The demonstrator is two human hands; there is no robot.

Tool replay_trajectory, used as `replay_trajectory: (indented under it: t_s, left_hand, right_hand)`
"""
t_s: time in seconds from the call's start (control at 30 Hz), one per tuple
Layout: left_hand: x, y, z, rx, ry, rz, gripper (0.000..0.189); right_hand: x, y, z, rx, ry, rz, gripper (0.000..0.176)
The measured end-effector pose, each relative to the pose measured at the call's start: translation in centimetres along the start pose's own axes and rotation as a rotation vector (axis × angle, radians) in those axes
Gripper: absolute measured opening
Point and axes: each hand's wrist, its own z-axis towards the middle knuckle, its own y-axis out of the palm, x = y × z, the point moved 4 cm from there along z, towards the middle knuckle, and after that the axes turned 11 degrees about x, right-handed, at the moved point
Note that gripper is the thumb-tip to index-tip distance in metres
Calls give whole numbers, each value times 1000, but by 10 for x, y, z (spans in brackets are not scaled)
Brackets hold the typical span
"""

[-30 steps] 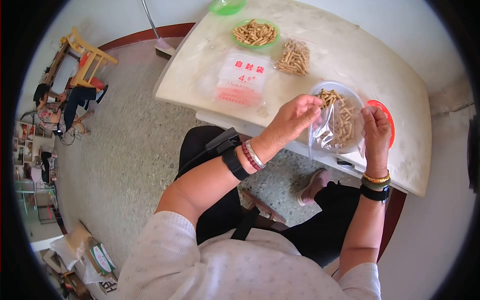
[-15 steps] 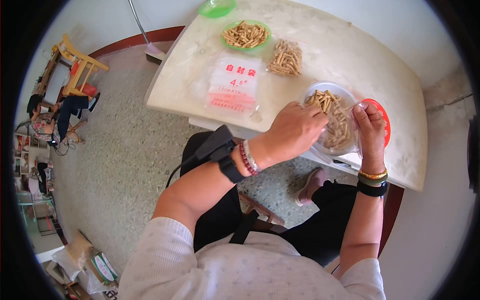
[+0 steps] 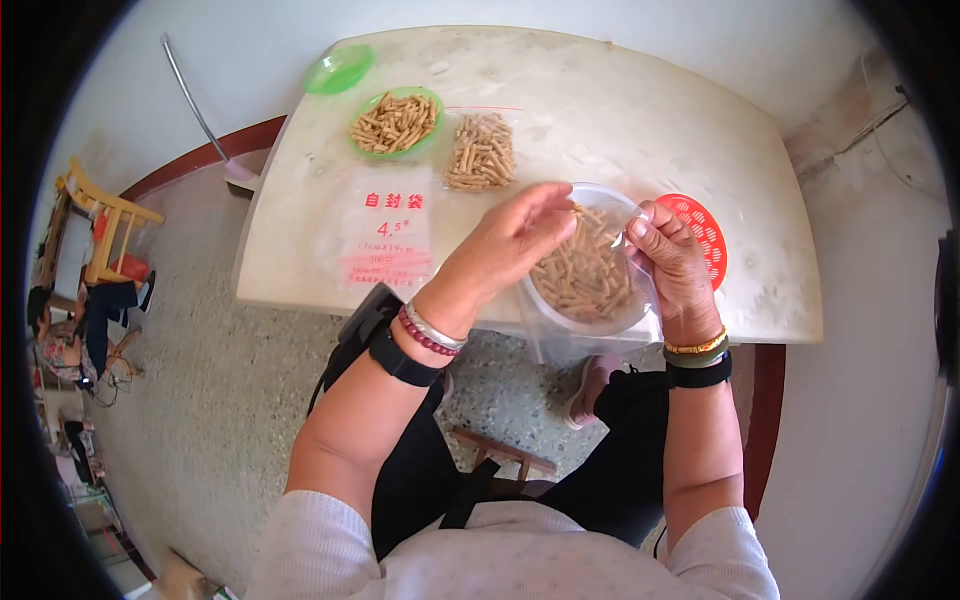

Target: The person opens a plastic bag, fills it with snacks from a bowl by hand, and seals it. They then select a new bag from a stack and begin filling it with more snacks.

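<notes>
My right hand (image 3: 676, 262) pinches the upper edge of a clear plastic bag (image 3: 572, 346) between thumb and fingers. The bag lies across a white bowl (image 3: 535, 296) and droops over the table's front edge. Short brown sticks (image 3: 585, 275) show through the plastic, inside the bowl's rim. My left hand (image 3: 520, 232) is at the bowl's left rim, thumb and fingers apart and pointing toward the bag's mouth, with nothing visible in its grip. Close to my right hand lies a round red perforated piece (image 3: 703, 236).
A filled bag of sticks (image 3: 481, 152) lies behind my left hand. Farther left are a green plate of sticks (image 3: 397, 122), a green dish (image 3: 339, 69) and a stack of printed zip bags (image 3: 388, 228). A person (image 3: 92, 312) sits at far left beside a wooden chair (image 3: 113, 222).
My left hand has loosened from a closed grip over the sticks and drawn back to the bowl's left rim. My right hand still holds the bag's edge. The view has shifted.
</notes>
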Motion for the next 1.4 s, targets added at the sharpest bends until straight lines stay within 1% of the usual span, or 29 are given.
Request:
replay_trajectory:
  t_s: [0.03, 0.07, 0.1, 0.17, 0.23, 0.3, 0.37, 0.43, 0.5, 0.53, 0.6, 0.63, 0.7, 0.73, 0.77, 0.8, 0.83, 0.87, 0.9, 0.93, 0.97, 1.0, 1.03, 1.1, 1.13, 1.17, 1.23, 1.37, 1.4]
  left_hand:
    - [-1, -4, -1, -1, -4, -6, 35]
    - [-6, -1, -6, -173, -144, -83, 33]
    - [-9, 3, -13, -347, -281, -159, 31]
    - [-6, -1, -12, -370, -305, -86, 30]
    - [-7, -4, -13, -397, -334, -13, 29]
    - [-10, -5, -12, -437, -366, -82, 27]
    - [-6, 3, -17, -446, -384, -117, 27]
    - [-5, 9, -20, -447, -403, -151, 27]
    - [-5, 13, -23, -484, -446, -223, 24]
    - [-7, 13, -23, -486, -446, -218, 24]
    - [-10, 12, -26, -535, -571, -467, 20]
    - [-6, 11, -26, -533, -569, -463, 20]
    - [5, 4, -21, -419, -529, -550, 18]
    - [4, -3, -18, -411, -525, -540, 18]
    - [1, -18, -10, -291, -470, -559, 16]
    - [1, -35, -4, -164, -407, -571, 14]
    - [3, -44, 0, -135, -394, -543, 14]
    - [6, -54, 7, 35, -311, -547, 14]
    - [12, -66, 10, 211, -215, -541, 13]
    - [22, -73, 10, 305, -127, -430, 12]
    - [32, -76, 9, 401, -34, -316, 11]
    - [40, -78, 7, 438, 64, -126, 10]
    - [41, -74, 6, 413, 139, -70, 7]
    - [31, -62, 2, 473, 211, 8, 7]
    - [44, -50, -8, 511, 246, 127, 12]
    - [49, -42, -12, 528, 408, 151, 18]
    - [66, -27, -23, 549, 578, 236, 21]
    - [79, -18, -32, 540, 651, 355, 23]
    - [81, -17, -34, 540, 667, 397, 23]
  right_hand:
    - [-2, 3, -1, -77, 38, 27, 5]
    - [-1, 6, -4, -155, 81, 55, 5]
    - [0, 8, -6, -153, 87, 54, 5]
    - [-4, 9, -5, -6, -29, 64, 6]
    - [-11, -3, 1, -4, -56, 139, 6]
    - [-18, -12, 2, -2, -86, 212, 6]
    - [-30, -16, -4, 189, -90, 218, 7]
    - [-32, -16, -7, 164, -102, 180, 7]
    - [-31, -15, -7, 221, -113, 359, 6]
    - [-33, -14, -8, 221, -115, 363, 6]
    - [-42, -15, -12, 307, -223, 332, 5]
    - [-42, -18, -11, 303, -224, 336, 5]
    - [-47, -20, -8, 102, -288, 294, 4]
    - [-48, -19, -9, 174, -296, 222, 4]
    - [-45, -21, -6, 162, -292, 235, 4]
    - [-40, -25, 0, 194, -338, 79, 7]
    - [-36, -26, 8, 214, -379, -70, 10]
    - [-33, -25, 4, 307, -335, -316, 19]
    - [-33, -23, 4, 397, -556, -574, 25]
    - [-34, -18, 3, 431, -725, -740, 29]
    - [-33, -7, 0, 440, -725, -771, 30]
    - [-35, 12, -9, 375, -880, -823, 30]
    - [-29, 28, -19, 306, -919, -811, 28]
    - [-13, 63, -36, 122, -939, -953, 24]
    - [-1, 75, -41, 90, -992, -1010, 30]
    - [3, 93, -47, 65, -1001, -1074, 36]
    - [19, 106, -40, 136, -938, -1104, 37]
    - [28, 96, -21, 162, -907, -1125, 36]
    - [23, 97, -22, 190, -904, -1067, 35]
